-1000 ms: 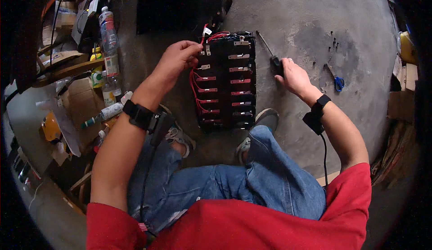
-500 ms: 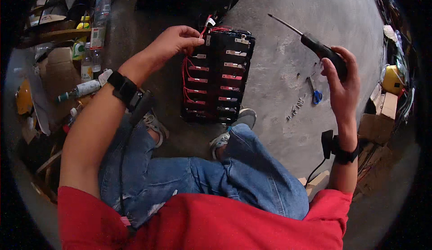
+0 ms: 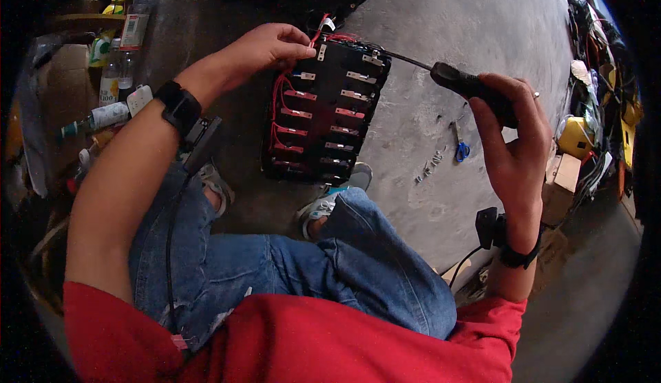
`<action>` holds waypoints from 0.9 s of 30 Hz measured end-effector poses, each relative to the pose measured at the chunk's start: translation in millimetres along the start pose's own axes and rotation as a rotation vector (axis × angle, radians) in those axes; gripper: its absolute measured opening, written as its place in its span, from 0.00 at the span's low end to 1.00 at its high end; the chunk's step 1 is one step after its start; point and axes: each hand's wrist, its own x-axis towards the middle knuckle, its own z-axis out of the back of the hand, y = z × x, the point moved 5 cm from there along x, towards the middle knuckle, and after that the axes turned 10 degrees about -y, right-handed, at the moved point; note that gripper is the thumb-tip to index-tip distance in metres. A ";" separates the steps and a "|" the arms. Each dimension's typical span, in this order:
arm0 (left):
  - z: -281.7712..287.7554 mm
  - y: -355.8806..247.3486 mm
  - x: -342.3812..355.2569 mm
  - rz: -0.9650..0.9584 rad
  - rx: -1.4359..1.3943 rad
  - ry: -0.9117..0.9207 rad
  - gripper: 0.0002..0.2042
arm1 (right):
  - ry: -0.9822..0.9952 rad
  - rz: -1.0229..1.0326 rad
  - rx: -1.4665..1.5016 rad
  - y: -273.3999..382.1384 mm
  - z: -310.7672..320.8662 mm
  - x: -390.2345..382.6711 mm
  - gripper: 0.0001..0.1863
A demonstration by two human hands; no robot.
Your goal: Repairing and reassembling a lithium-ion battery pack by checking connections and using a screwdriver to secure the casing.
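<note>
Left hand [image 3: 274, 44] pinched nearly closed, I have a red wire [image 3: 318, 32] at the upper-left corner of the black block [image 3: 329, 100] on the floor [image 3: 406, 221]. My right hand [image 3: 518, 129] curls around a screwdriver [image 3: 451, 77], its shaft reaching toward the block's upper-right corner; I can't tell whether its tip touches.

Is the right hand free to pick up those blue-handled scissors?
Probably not as it stands: the right hand is gripping the screwdriver, though the blue-handled scissors lie on the floor with nothing visible covering them.
</note>
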 end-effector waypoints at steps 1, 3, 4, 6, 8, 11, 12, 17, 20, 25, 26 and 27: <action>0.1 0.2 0.0 -0.002 -0.006 -0.005 0.16 | -0.003 -0.006 -0.004 0.5 -0.8 0.6 0.10; -1.8 -0.1 0.1 -0.012 -0.030 0.021 0.16 | 0.022 0.006 -0.015 1.9 -4.0 1.7 0.10; -2.1 0.3 0.0 -0.013 -0.038 0.021 0.16 | 0.038 0.000 -0.010 2.1 -5.6 1.9 0.10; -1.2 1.3 0.0 -0.004 -0.057 -0.005 0.16 | 0.045 0.009 -0.027 3.0 -7.1 2.1 0.10; -1.1 1.7 -0.2 -0.008 -0.058 -0.004 0.16 | 0.048 0.004 -0.035 2.5 -8.4 2.1 0.10; -1.1 2.4 -0.4 -0.017 -0.060 0.006 0.16 | 0.038 0.018 -0.024 2.3 -8.7 2.8 0.10; -1.1 2.7 -0.5 -0.021 -0.065 0.007 0.16 | 0.035 0.018 -0.021 2.2 -8.7 3.1 0.10; -1.2 5.0 -0.2 -0.011 -0.072 -0.002 0.16 | 0.054 0.010 -0.042 6.1 -8.3 6.6 0.10; -2.2 5.1 -1.1 -0.030 -0.069 -0.011 0.16 | 0.093 -0.011 -0.071 11.1 -9.8 11.6 0.10; -1.8 4.7 -1.1 -0.048 -0.034 -0.050 0.16 | 0.260 0.223 -0.168 30.2 -16.4 24.3 0.13; -1.8 4.5 -0.8 -0.046 -0.031 -0.045 0.16 | 0.261 0.222 -0.167 31.5 -16.1 27.5 0.13; -1.6 4.3 -0.6 -0.044 -0.026 -0.040 0.16 | 0.287 0.256 -0.204 33.5 -17.1 29.5 0.13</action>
